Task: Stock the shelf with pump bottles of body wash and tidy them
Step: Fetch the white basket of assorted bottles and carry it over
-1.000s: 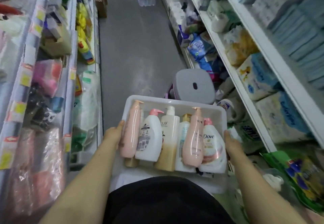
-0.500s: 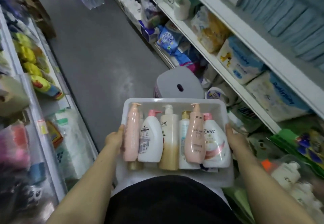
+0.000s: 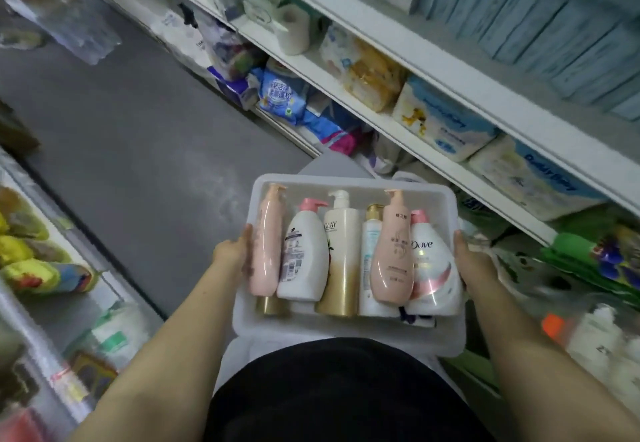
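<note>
Head: left hand (image 3: 230, 254), right hand (image 3: 472, 265) apparently grip tray (image 3: 346, 180); bottles (image 3: 341, 254) inside.

The tub (image 3: 349, 337) is milky, matt plastic; the pink bottles (image 3: 393, 261) and the Dove bottle (image 3: 434, 279) are glossy plastic (light glints off them). The floor (image 3: 145, 136) looks smooth, dull grey.

Grey aisle floor (image 3: 138, 136) between stocked shelves (image 3: 450, 74)

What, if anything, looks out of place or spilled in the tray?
No spill or damage shows. The bottles lie in the tray piled, not in one layer: the right pink bottle rests across two neighbours, and a gold bottle end pokes out under the left pink bottle. The left hand and right hand grip the tray's sides.
</note>
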Tool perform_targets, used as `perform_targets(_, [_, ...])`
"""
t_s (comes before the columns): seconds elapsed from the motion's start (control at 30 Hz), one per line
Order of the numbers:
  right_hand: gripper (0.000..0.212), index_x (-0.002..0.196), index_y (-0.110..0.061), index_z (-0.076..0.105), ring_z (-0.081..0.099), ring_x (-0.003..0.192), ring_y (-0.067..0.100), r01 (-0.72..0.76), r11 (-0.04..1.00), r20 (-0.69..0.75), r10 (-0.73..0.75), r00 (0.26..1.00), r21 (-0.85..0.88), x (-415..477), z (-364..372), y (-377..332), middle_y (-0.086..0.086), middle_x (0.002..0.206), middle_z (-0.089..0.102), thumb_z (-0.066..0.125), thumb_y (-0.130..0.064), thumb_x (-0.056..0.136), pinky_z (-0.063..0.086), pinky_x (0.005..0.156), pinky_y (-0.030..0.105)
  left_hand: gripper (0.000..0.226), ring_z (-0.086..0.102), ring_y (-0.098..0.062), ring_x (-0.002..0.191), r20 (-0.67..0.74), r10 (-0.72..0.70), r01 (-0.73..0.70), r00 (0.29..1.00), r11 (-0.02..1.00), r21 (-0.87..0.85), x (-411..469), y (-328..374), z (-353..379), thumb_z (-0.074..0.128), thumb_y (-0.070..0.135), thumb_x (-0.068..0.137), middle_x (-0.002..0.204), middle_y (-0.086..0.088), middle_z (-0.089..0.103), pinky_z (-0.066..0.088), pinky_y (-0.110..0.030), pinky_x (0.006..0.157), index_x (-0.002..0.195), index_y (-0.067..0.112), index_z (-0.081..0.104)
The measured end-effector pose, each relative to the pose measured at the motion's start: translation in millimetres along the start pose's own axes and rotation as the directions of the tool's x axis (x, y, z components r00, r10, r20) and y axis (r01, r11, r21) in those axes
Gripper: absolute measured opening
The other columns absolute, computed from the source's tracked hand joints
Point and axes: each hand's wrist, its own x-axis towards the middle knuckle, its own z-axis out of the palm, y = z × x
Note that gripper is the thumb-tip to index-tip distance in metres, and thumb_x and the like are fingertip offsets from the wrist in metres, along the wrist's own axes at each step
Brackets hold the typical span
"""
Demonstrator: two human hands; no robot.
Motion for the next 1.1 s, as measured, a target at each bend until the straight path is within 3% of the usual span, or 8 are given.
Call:
perform_targets(0.1, [0.091, 0.137, 0.003, 0.048, 0.053, 0.121, 0.040, -0.052, 0.996, -0.054, 0.056, 0.997, 0.077, -9, 12, -8, 0.025, 0.139, 0.050, 0.038, -0.073, 0.088, 0.045, 0.103, 0.048, 0.054, 0.054, -0.026, 0.058, 0.121, -0.046, 0.038, 0.992, 0.997, 0.065, 30, 32, 3, 0.059, 0.057, 0.088, 0.071, -0.014, 0.060, 0.051, -0.037, 0.067, 0.084, 0.003, 0.060])
perform_targets(0.2, [0.090, 0.126, -0.003, 0.058, 0.061, 0.108, 0.038, -0.141, 0.967, -0.099, 0.165, 0.981, 0.213, -23, 33, -10, 0.020, 0.123, 0.062, 0.042, -0.079, 0.081, 0.050, 0.096, 0.046, 0.054, 0.057, -0.027, 0.065, 0.238, -0.042, 0.013, 0.970, 0.992, 0.125, 58, 75, 7, 0.059, 0.055, 0.090, 0.083, -0.015, 0.062, 0.053, -0.040, 0.072, 0.101, 0.002, 0.060])
perform_targets(0.33, [0.110, 0.123, -0.010, 0.063, 0.065, 0.099, 0.036, -0.267, 0.878, -0.065, 0.317, 0.946, 0.398, -23, 72, -7, 0.017, 0.117, 0.066, 0.043, -0.094, 0.055, 0.053, 0.092, 0.050, 0.050, 0.060, -0.032, 0.067, 0.282, 0.114, -0.186, 0.953, 0.952, 0.244, 90, 133, 12, 0.058, 0.053, 0.091, 0.074, -0.013, 0.056, 0.046, -0.031, 0.062, 0.083, 0.004, 0.063])
perform_targets(0.53, [0.090, 0.131, 0.000, 0.054, 0.060, 0.109, 0.040, -0.318, 0.821, -0.044, 0.383, 0.923, 0.474, -15, 113, -42, 0.024, 0.127, 0.058, 0.043, -0.076, 0.085, 0.050, 0.096, 0.049, 0.054, 0.048, -0.024, 0.054, 0.320, 0.139, -0.268, 0.937, 0.875, 0.403, 139, 200, 45, 0.053, 0.055, 0.093, 0.064, -0.011, 0.052, 0.038, -0.030, 0.050, 0.067, 0.008, 0.051])
perform_targets(0.73, [0.101, 0.129, -0.012, 0.058, 0.061, 0.107, 0.035, -0.264, 0.806, -0.045, 0.337, 0.941, 0.530, 47, 139, -62, 0.015, 0.123, 0.062, 0.031, -0.088, 0.068, 0.049, 0.098, 0.050, 0.052, 0.052, -0.023, 0.063, 0.311, 0.163, -0.289, 0.936, 0.862, 0.417, 187, 233, 93, 0.053, 0.058, 0.092, 0.076, -0.011, 0.057, 0.048, -0.041, 0.075, 0.078, 0.008, 0.054])
perform_targets(0.83, [0.085, 0.128, -0.011, 0.058, 0.063, 0.101, 0.032, -0.271, 0.776, -0.046, 0.359, 0.932, 0.570, 75, 152, -70, 0.010, 0.113, 0.063, 0.036, -0.080, 0.083, 0.051, 0.096, 0.049, 0.051, 0.055, -0.025, 0.072, 0.323, 0.176, -0.314, 0.930, 0.838, 0.446, 209, 234, 119, 0.045, 0.058, 0.095, 0.084, -0.011, 0.059, 0.048, -0.042, 0.082, 0.077, 0.011, 0.052])
perform_targets(0.93, [0.074, 0.135, -0.003, 0.051, 0.060, 0.112, 0.037, -0.242, 0.773, -0.105, 0.369, 0.924, 0.586, 104, 170, -70, 0.021, 0.128, 0.059, 0.044, -0.064, 0.093, 0.048, 0.099, 0.049, 0.049, 0.058, -0.028, 0.088, 0.309, 0.229, -0.362, 0.923, 0.790, 0.495, 239, 218, 136, 0.043, 0.057, 0.097, 0.088, -0.011, 0.061, 0.046, -0.038, 0.083, 0.077, 0.014, 0.055])
perform_targets(1.1, [0.054, 0.115, -0.006, 0.066, 0.062, 0.094, 0.029, -0.285, 0.759, -0.137, 0.439, 0.888, 0.586, 126, 182, -72, 0.013, 0.112, 0.066, 0.051, -0.052, 0.089, 0.047, 0.077, 0.034, 0.042, 0.057, -0.024, 0.093, 0.177, 0.402, -0.439, 0.898, 0.795, 0.419, 250, 189, 158, 0.048, 0.039, 0.100, 0.101, -0.017, 0.062, 0.035, -0.027, 0.077, 0.105, 0.000, 0.064])
